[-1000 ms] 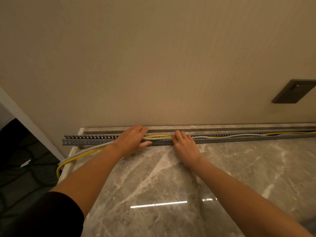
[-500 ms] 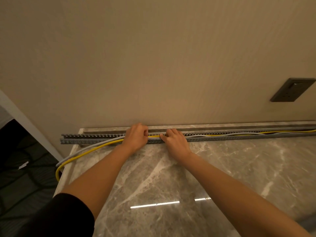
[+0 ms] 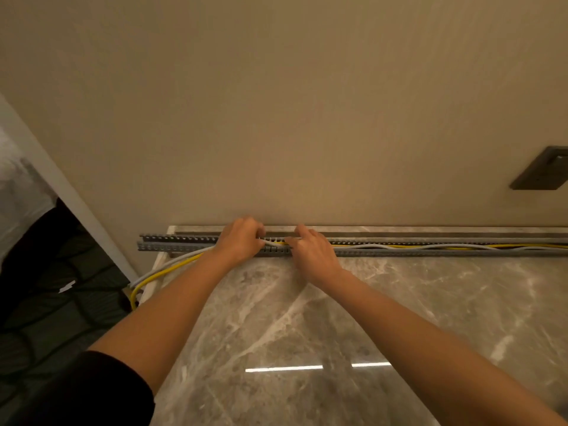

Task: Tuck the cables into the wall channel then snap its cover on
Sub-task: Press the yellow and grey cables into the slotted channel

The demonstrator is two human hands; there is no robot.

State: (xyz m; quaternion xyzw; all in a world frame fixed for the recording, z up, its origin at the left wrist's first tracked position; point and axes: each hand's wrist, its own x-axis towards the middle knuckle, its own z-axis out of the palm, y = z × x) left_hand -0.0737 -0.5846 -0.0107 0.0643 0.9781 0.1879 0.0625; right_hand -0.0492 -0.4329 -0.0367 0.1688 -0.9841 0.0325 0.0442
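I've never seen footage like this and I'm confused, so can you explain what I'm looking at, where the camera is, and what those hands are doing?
There is no machine here. One camera worn on a person's head looks forward and down. On the marble counter lies a grey slotted channel with no cover on it. Yellow and grey cables run along it. The left hand curls its fingers over the cables. The right hand rests on them just beside it, but its grip is unclear.

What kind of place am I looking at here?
Probably a finished room in a home or hotel: a polished stone counter runs along a plain painted wall, with a dark socket plate set in that wall. Cables run along a channel at its back.
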